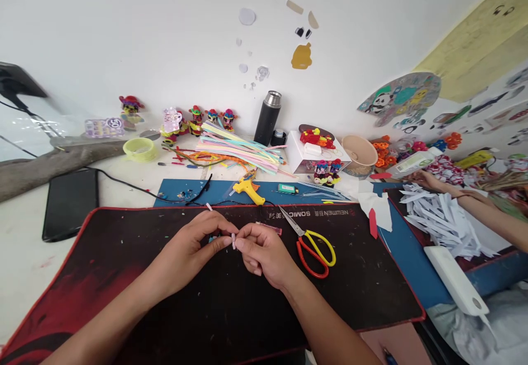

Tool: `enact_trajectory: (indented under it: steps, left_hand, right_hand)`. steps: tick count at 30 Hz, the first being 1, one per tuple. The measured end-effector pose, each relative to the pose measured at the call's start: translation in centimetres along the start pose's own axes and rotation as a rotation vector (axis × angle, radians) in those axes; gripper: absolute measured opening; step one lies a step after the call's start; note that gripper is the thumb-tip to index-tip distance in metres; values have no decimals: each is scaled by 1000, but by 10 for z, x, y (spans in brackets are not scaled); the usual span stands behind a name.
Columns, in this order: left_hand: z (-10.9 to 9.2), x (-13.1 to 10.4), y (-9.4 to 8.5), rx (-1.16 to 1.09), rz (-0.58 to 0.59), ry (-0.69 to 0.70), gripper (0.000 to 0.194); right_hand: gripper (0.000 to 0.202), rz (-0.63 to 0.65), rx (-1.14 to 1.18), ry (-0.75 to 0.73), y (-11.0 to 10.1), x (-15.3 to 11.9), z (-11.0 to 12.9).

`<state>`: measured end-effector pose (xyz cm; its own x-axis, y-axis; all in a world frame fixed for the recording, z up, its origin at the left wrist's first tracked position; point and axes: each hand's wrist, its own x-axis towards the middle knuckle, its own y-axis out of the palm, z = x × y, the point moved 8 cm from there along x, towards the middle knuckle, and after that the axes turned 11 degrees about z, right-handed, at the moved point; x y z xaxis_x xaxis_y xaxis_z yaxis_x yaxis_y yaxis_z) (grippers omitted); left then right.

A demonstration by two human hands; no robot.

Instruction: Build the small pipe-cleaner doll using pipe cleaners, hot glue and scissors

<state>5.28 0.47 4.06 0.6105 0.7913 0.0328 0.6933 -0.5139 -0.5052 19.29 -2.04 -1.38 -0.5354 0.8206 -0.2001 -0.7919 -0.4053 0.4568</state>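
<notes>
A short pale pink piece that looks like pipe cleaner point(234, 241) is pinched between both hands above the dark desk mat point(185, 310). My left hand point(198, 238) has its thumb and forefinger closed on one side of it. From the right, the thumb and curled fingers of my right hand point(262, 249) grip the other side. A pale tip point(209, 206) sticks out behind my left hand; whether it belongs to the same piece I cannot tell. Scissors point(315, 252) with one red and one yellow handle lie to the right, blades slightly apart.
Behind the mat lie a yellow glue gun point(251, 190) and a pile of pastel pipe cleaners point(241, 150). A black thermos point(268, 117) stands against the wall; a phone point(71, 204) lies left. At right, another person's arm point(487, 211) reaches past heaped white paper strips point(441, 222).
</notes>
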Motion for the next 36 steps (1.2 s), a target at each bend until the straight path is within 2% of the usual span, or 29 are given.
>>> enact_trajectory:
  steps: [15, 28, 32, 36]
  left_hand:
    - [-2, 0, -8, -35, 0, -58, 24]
    - [9, -2, -4, -63, 17, -144, 26]
    - [13, -4, -6, -104, -2, -204, 33]
    - [11, -4, -6, -104, 6, -203, 32]
  right_hand:
    - [44, -16, -115, -31, -5, -8, 4]
    - [49, -65, -203, -44, -2, -8, 4]
    - [47, -102, -208, -65, -4, -8, 5]
    - [43, -120, -201, -104, -5, -7, 9]
